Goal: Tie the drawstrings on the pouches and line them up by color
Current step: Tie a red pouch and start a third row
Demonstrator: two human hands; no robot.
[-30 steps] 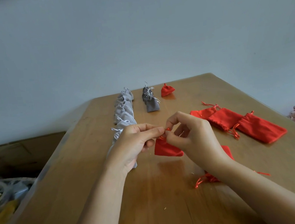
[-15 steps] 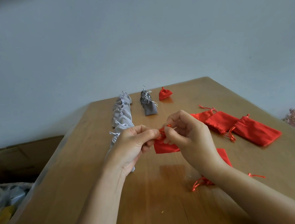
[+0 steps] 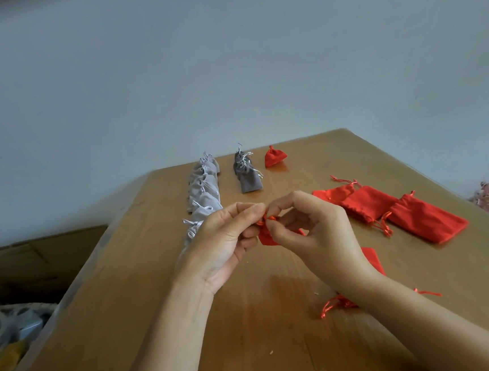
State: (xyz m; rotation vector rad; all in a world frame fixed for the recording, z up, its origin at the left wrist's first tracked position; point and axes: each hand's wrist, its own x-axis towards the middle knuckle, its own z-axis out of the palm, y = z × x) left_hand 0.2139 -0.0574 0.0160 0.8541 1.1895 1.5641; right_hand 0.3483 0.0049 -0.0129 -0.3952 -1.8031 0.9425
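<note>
Above the middle of the brown wooden table (image 3: 250, 332), the left hand (image 3: 225, 246) and right hand (image 3: 309, 235) held a small red fabric pouch (image 3: 267, 238) between them, both pinching its shiny red drawstring (image 3: 265, 219) at the gathered neck. Toward the table's far end lay a row of tied light grey pouches (image 3: 203, 186), a shorter row of dark grey pouches (image 3: 246, 174) and one tied red pouch (image 3: 274, 156). On the table's right side, flat untied red pouches (image 3: 426, 221) overlapped.

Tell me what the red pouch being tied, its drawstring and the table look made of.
The red pouch: soft matte cloth, possibly velvet or felt; it crumples and shows no shine. The drawstring: glossy satin-like cord, catching bright highlights. The table: varnished wood, with grain lines and a reddish reflection under the pouch.
</note>
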